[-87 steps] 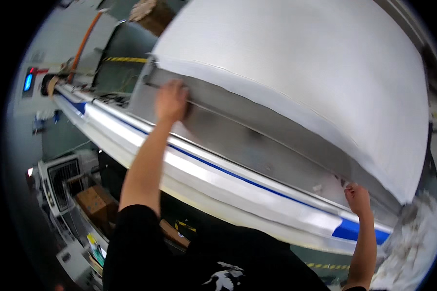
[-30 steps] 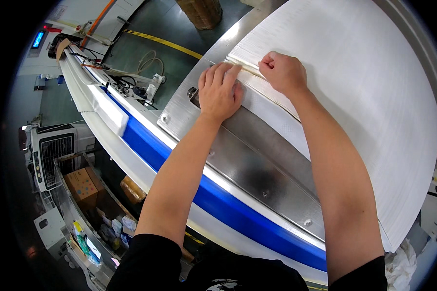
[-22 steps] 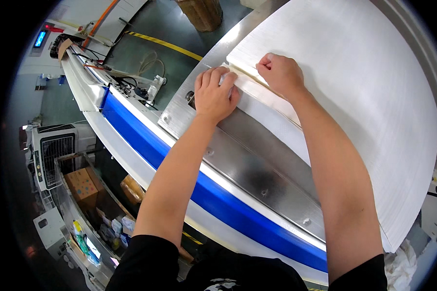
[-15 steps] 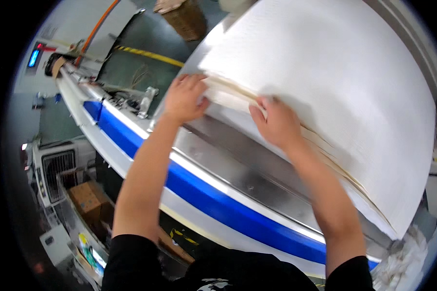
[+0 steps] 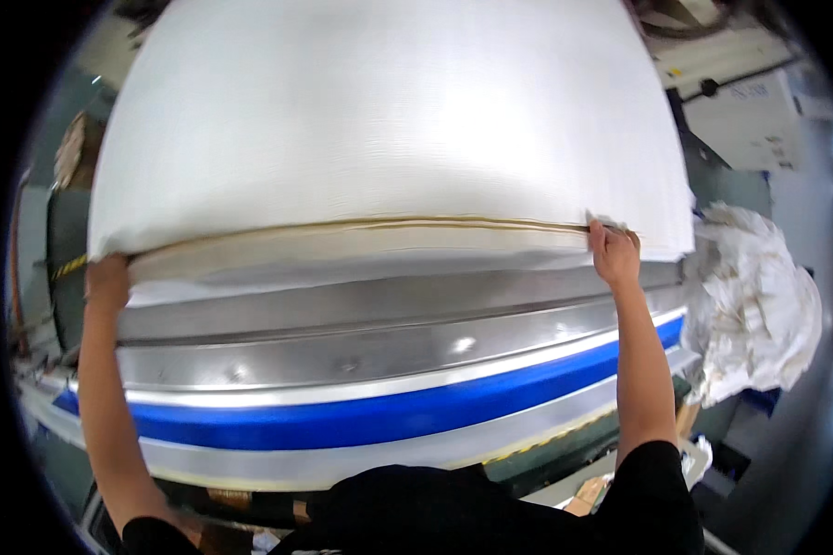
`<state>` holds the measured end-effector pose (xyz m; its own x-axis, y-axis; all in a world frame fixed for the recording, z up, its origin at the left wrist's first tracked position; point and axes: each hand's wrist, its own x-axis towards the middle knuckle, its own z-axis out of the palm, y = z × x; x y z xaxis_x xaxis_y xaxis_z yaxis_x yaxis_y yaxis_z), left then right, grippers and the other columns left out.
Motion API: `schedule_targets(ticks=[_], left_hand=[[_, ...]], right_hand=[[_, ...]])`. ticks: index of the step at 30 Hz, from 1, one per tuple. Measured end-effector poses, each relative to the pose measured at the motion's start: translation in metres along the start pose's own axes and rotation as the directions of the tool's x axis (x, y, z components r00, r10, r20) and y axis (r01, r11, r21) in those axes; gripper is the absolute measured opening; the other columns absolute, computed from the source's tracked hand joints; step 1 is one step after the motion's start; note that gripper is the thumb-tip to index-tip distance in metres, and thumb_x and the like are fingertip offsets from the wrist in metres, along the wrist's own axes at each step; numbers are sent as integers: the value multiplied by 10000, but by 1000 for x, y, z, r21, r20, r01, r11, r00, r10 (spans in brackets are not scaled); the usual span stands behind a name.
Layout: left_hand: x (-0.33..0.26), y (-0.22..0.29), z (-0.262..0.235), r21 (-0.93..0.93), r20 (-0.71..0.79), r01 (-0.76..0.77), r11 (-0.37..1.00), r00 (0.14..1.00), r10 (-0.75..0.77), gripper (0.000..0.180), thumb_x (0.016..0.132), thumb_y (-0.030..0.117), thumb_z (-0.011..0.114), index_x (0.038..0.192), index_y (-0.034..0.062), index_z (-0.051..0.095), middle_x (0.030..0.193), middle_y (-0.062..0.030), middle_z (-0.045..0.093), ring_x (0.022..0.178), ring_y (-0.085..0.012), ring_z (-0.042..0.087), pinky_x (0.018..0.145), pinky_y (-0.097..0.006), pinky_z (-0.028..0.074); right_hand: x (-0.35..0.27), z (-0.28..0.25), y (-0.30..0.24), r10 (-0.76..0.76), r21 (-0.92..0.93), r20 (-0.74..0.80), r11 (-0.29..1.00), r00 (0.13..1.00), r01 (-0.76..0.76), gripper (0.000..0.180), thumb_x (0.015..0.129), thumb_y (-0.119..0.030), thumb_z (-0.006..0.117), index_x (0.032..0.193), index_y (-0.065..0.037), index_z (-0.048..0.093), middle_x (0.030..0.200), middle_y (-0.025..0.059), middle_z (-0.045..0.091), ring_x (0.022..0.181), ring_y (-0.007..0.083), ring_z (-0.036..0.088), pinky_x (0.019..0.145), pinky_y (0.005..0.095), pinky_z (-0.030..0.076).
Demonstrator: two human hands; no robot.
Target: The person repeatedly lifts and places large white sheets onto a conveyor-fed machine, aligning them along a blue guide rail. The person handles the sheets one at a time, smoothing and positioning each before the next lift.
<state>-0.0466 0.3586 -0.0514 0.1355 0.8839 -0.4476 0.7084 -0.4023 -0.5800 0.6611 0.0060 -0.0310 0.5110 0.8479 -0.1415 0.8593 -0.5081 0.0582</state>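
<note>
A wide white sheet of cloth-like material (image 5: 379, 111) covers the metal bed of the machine. Along its near side runs a pale cream strip (image 5: 370, 242) with thin tan edges, which lies over the white sheet's hanging border. At the left end of this strip my left hand (image 5: 108, 282) is closed on the edge, its fingertips partly hidden. My right hand (image 5: 617, 254) grips the strip near its right end, with thumb and fingers pinched together. The strip stretches nearly straight between the two hands.
In front of the sheet lies a bare steel ledge (image 5: 342, 356), bordered by a blue band (image 5: 361, 424) and a pale rail (image 5: 342, 462). A crumpled heap of white material (image 5: 754, 296) sits at the right. A brown carton (image 5: 79, 153) stands at the far left.
My view has turned to the right and now faces the sheet squarely. My hands have moved far apart, from close together at the left end to both ends of the strip.
</note>
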Motion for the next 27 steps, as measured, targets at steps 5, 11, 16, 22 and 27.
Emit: schedule_targets(ticks=[5, 11, 16, 22, 27], left_hand=[[21, -30, 65, -148, -244, -58, 987, 970, 20, 229, 838, 39, 494, 1008, 35, 648, 938, -172, 648, 868, -335, 624, 752, -419, 496], [35, -41, 89, -281, -256, 23, 959, 962, -98, 149, 843, 48, 467, 851, 16, 612, 904, -200, 637, 889, -370, 594, 721, -470, 459], [29, -77, 116, -149, -387, -91, 985, 922, 27, 159, 853, 65, 454, 875, -3, 596, 906, -203, 629, 884, -392, 579, 712, -480, 447], [26, -47, 81, -137, -116, 92, 986, 987, -108, 292, 873, 88, 384, 1015, 42, 635, 985, -193, 635, 864, -384, 593, 740, -461, 467], [-28, -9, -32, -2, -90, 20, 1000, 996, -20, 349, 868, 71, 398, 1133, 168, 604, 1148, -86, 610, 1042, -275, 565, 930, -409, 413]], right_hand=[[26, -2, 123, 164, -193, 116, 971, 980, -140, 638, 961, -469, 223, 852, -60, 700, 883, 164, 667, 952, 306, 603, 1062, 445, 258], [42, -6, 248, 343, -378, 232, 894, 910, -241, 647, 948, -502, 177, 1050, -72, 651, 1043, 195, 631, 1044, 318, 574, 1063, 427, 272], [43, 3, 297, 312, -339, 362, 922, 879, -187, 362, 868, -305, 446, 1142, -133, 610, 1110, 172, 613, 1049, 334, 572, 911, 419, 445], [31, 10, 313, 360, -446, 225, 864, 906, -233, 354, 826, -197, 523, 1170, -173, 600, 1122, 107, 623, 1005, 316, 598, 875, 406, 475], [22, -52, 295, 305, -438, 259, 883, 916, -171, 395, 770, -131, 507, 1142, -199, 622, 1068, 124, 641, 978, 320, 603, 838, 414, 476]])
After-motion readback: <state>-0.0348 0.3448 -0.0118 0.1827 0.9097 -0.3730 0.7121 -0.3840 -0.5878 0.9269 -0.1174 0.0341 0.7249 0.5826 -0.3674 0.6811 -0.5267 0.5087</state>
